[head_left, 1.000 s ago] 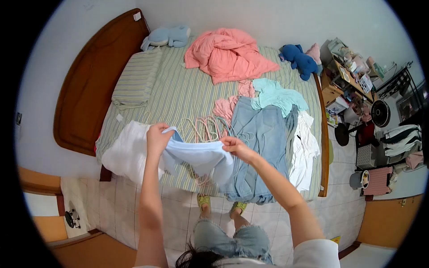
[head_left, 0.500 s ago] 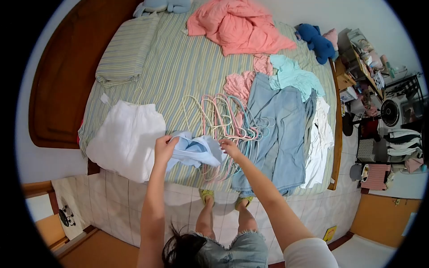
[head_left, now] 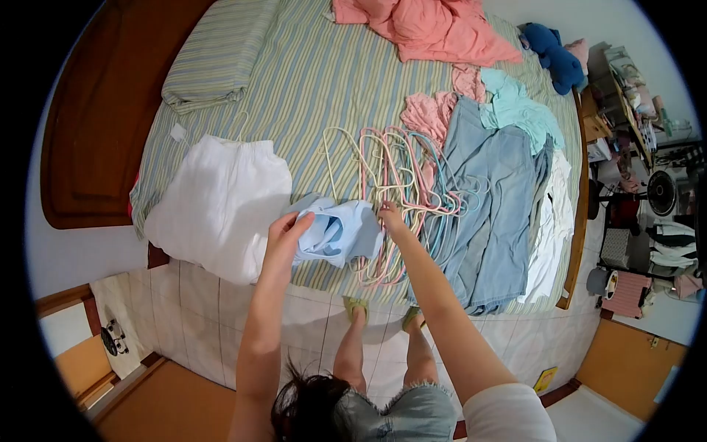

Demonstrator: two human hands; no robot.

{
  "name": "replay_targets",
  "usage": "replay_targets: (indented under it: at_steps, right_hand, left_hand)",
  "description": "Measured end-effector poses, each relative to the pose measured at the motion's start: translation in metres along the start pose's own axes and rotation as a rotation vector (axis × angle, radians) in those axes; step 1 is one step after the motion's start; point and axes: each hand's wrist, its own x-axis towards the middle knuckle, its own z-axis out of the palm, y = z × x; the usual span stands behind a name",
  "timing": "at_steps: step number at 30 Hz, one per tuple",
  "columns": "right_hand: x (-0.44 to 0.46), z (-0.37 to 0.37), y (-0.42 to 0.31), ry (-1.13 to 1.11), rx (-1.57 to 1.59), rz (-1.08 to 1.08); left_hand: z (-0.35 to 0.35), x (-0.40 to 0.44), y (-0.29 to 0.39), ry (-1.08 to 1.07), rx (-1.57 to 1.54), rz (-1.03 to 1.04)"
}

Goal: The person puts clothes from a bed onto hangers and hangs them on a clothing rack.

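Observation:
A light blue garment (head_left: pixel 346 234), possibly a shirt, is held up over the near edge of the bed, its opening facing up. My left hand (head_left: pixel 289 230) grips its left side between thumb and fingers. At its right edge, my right hand (head_left: pixel 391 219) is closed in a pinch on the cloth. Just behind and under the right hand lies a heap of pink, cream and blue clothes hangers (head_left: pixel 401 173). White pants or a skirt (head_left: pixel 221 199), gathered at the waist, lie on a hanger left of my left hand.
Blue jeans (head_left: pixel 490 199), a mint top (head_left: pixel 519 107), white clothing (head_left: pixel 552 228) and pink patterned cloth (head_left: pixel 427 114) lie to the right on the striped bed (head_left: pixel 302 88). Farther back are a coral quilt (head_left: pixel 442 29) and folded bedding (head_left: pixel 217 55). A fan (head_left: pixel 661 193) stands right.
The camera view has shifted, so the bed sits higher and further right. The blue garment has turned and bunched slightly, its opening now more upward, with both hands staying at its sides.

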Motion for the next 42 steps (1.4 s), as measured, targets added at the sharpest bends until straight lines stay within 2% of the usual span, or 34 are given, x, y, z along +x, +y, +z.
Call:
replay_targets:
  at_steps: [3,4,7,8,11,14,17,21,22,28,31,34,38,42]
  right_hand:
    - [-0.006,0.006,-0.001,0.007,0.070,0.052]
    - [-0.007,0.013,0.006,0.093,0.049,0.002]
    - [-0.013,0.026,0.021,-0.115,-0.068,-0.122]
    - [-0.026,0.039,0.020,-0.036,0.018,-0.106]
    - [-0.040,0.060,0.021,-0.138,-0.005,-0.289]
    - [-0.078,0.067,-0.017,-0.331,-0.181,-0.366]
    - [-0.112,0.060,-0.059,-0.422,-0.203,-0.432]
    - [-0.160,0.034,-0.119,-0.049,-0.573,-0.720]
    - [-0.175,0.022,-0.135,-0.043,-0.536,-0.816]
    - [-0.309,-0.058,-0.241,0.132,-0.827,-1.001]
    - [-0.379,-0.101,-0.280,0.300,-0.997,-1.098]
    - [-0.444,-0.131,-0.302,0.422,-0.970,-1.336]
    - [-0.521,-0.152,-0.324,0.684,-0.963,-1.482]
    - [-0.557,-0.165,-0.337,0.784,-0.871,-1.527]
  left_hand:
    - [-0.003,0.002,0.000,0.005,0.041,0.005]
    - [-0.002,0.000,0.001,0.018,0.039,0.010]
    - [0.000,-0.009,0.010,0.040,0.009,-0.003]
    - [0.000,-0.010,0.014,0.041,-0.005,-0.007]
    - [-0.013,-0.011,0.015,0.042,0.010,0.012]
    - [-0.004,-0.031,0.042,0.053,-0.044,0.027]
    - [0.005,-0.051,0.069,0.061,-0.054,0.082]
    - [0.012,-0.081,0.106,0.028,-0.061,0.183]
    - [0.011,-0.087,0.113,0.030,-0.055,0.209]
    - [0.023,-0.134,0.176,-0.041,-0.092,0.339]
    - [0.044,-0.169,0.213,-0.067,-0.075,0.389]
    - [0.058,-0.176,0.237,-0.118,0.008,0.455]
    - [0.089,-0.185,0.263,-0.111,0.098,0.545]
    - [0.117,-0.185,0.275,-0.122,0.123,0.718]
